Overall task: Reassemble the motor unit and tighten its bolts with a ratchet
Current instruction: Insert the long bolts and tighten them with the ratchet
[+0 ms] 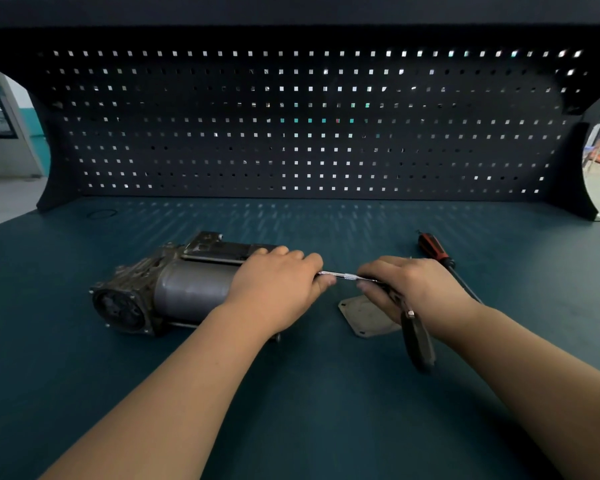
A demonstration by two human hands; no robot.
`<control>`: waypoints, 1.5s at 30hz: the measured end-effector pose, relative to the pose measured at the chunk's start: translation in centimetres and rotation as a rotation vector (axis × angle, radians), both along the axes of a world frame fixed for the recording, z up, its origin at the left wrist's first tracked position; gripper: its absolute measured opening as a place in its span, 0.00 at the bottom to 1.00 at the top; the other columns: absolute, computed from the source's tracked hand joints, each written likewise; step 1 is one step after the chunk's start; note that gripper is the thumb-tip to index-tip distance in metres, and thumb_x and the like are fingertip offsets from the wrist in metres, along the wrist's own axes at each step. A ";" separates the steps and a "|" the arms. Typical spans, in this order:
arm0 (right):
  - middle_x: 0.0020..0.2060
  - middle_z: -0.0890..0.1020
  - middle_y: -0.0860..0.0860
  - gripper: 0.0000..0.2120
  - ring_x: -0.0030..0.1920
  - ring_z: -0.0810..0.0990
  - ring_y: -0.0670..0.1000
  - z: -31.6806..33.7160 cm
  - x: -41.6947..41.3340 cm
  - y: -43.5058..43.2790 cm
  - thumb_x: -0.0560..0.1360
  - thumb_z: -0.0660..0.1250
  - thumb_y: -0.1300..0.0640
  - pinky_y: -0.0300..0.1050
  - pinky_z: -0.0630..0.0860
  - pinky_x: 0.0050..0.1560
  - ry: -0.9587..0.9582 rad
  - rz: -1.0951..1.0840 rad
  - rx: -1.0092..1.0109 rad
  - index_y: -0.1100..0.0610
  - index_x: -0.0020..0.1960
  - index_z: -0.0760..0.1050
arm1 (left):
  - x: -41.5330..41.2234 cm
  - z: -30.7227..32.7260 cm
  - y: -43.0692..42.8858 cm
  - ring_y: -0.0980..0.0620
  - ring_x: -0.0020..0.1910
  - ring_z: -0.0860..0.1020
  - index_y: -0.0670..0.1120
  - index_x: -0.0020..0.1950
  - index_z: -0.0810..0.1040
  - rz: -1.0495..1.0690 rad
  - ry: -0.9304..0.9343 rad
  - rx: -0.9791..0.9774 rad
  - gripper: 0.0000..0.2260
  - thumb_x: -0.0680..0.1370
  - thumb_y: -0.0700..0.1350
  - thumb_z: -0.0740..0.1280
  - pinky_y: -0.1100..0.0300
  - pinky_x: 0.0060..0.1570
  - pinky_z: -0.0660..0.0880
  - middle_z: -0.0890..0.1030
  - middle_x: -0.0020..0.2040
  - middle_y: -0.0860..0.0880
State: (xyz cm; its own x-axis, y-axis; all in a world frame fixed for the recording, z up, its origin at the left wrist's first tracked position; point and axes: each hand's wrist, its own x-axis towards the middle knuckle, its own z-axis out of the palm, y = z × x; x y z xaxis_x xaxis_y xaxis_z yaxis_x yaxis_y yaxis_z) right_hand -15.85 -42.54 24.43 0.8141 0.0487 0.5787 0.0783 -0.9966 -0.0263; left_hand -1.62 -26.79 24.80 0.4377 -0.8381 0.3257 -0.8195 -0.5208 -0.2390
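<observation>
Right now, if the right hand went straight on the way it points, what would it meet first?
Probably the left hand, which grips the motor. The right hand points left along the ratchet bar it holds, and that bar ends at those fingers, though depth is unclear.

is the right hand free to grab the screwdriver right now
Probably not at once: the right hand grips the ratchet. The screwdriver lies on the table just behind it with nothing between, so setting the ratchet down first should free the way.
</observation>
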 end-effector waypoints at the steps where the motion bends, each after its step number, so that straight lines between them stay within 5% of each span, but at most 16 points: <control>1: 0.39 0.83 0.52 0.07 0.37 0.82 0.59 0.0 0.0 0.0 0.77 0.68 0.57 0.56 0.78 0.35 0.004 -0.010 0.002 0.59 0.50 0.82 | 0.0 0.0 0.0 0.48 0.56 0.73 0.52 0.54 0.70 -0.002 0.010 -0.012 0.20 0.79 0.63 0.46 0.54 0.48 0.63 0.77 0.54 0.52; 5: 0.37 0.83 0.48 0.07 0.38 0.81 0.54 -0.2 0.2 0.2 0.77 0.67 0.54 0.51 0.76 0.40 0.016 -0.049 0.140 0.55 0.49 0.81 | 0.0 -0.1 0.3 0.51 0.56 0.72 0.54 0.55 0.70 -0.033 0.058 -0.069 0.19 0.78 0.65 0.49 0.55 0.49 0.64 0.75 0.53 0.54; 8: 0.29 0.78 0.45 0.08 0.32 0.76 0.47 0.1 0.9 0.9 0.76 0.67 0.51 0.42 0.72 0.36 0.079 -0.135 0.510 0.50 0.40 0.80 | 0.0 0.0 0.6 0.52 0.54 0.71 0.55 0.54 0.70 -0.052 0.082 -0.119 0.19 0.77 0.65 0.49 0.57 0.45 0.63 0.74 0.51 0.56; 13: 0.21 0.67 0.50 0.15 0.20 0.63 0.49 1.2 1.1 1.4 0.78 0.64 0.53 0.42 0.70 0.25 0.357 -0.142 1.210 0.60 0.39 0.80 | 0.0 0.2 0.5 0.51 0.54 0.71 0.54 0.53 0.72 -0.034 0.081 -0.071 0.19 0.78 0.65 0.49 0.55 0.47 0.63 0.76 0.51 0.55; 17: 0.22 0.67 0.50 0.15 0.19 0.59 0.48 1.2 1.2 1.5 0.78 0.62 0.53 0.41 0.70 0.25 0.421 -0.135 1.289 0.60 0.39 0.79 | 0.0 0.2 0.5 0.51 0.54 0.72 0.54 0.51 0.71 -0.027 0.065 -0.046 0.19 0.78 0.65 0.49 0.55 0.48 0.63 0.77 0.51 0.54; 25: 0.22 0.68 0.50 0.15 0.22 0.66 0.50 1.1 1.4 1.4 0.77 0.65 0.52 0.43 0.71 0.27 0.277 -0.185 1.080 0.61 0.38 0.80 | -0.1 0.2 0.4 0.49 0.55 0.72 0.53 0.53 0.70 -0.029 0.038 -0.028 0.19 0.79 0.63 0.47 0.55 0.46 0.60 0.76 0.53 0.52; 31: 0.28 0.77 0.45 0.09 0.30 0.74 0.45 1.0 0.2 1.5 0.76 0.66 0.52 0.44 0.71 0.35 0.049 -0.126 0.415 0.55 0.41 0.81 | -0.2 0.2 0.2 0.49 0.56 0.72 0.52 0.54 0.69 -0.023 0.036 -0.024 0.19 0.80 0.63 0.46 0.55 0.46 0.59 0.76 0.54 0.52; 35: 0.34 0.81 0.53 0.06 0.32 0.80 0.59 1.3 -0.6 1.0 0.76 0.69 0.57 0.53 0.76 0.30 0.047 -0.003 -0.077 0.60 0.47 0.82 | -0.1 0.2 0.3 0.49 0.57 0.72 0.52 0.54 0.69 -0.007 0.040 -0.014 0.19 0.80 0.62 0.46 0.54 0.48 0.62 0.76 0.55 0.52; 41: 0.36 0.81 0.51 0.08 0.38 0.80 0.59 1.3 -0.5 1.0 0.78 0.65 0.55 0.54 0.75 0.38 0.043 -0.040 -0.017 0.58 0.49 0.81 | -0.1 0.1 0.3 0.50 0.55 0.72 0.53 0.54 0.70 -0.029 0.066 -0.068 0.20 0.79 0.63 0.47 0.54 0.49 0.64 0.76 0.53 0.54; 45: 0.32 0.78 0.46 0.08 0.37 0.77 0.52 1.6 0.1 1.4 0.77 0.65 0.51 0.47 0.73 0.39 0.127 -0.145 0.324 0.54 0.44 0.79 | 0.1 0.0 0.6 0.52 0.54 0.70 0.54 0.53 0.70 -0.075 0.093 -0.138 0.19 0.77 0.64 0.48 0.56 0.45 0.64 0.75 0.51 0.55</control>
State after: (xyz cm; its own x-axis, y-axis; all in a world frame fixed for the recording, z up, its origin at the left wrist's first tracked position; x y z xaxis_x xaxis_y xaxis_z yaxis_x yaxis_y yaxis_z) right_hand -15.71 -41.16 26.03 0.8655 -0.2412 0.4391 -0.0869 -0.9354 -0.3426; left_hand -1.48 -26.24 24.80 0.4089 -0.8197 0.4011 -0.8727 -0.4798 -0.0908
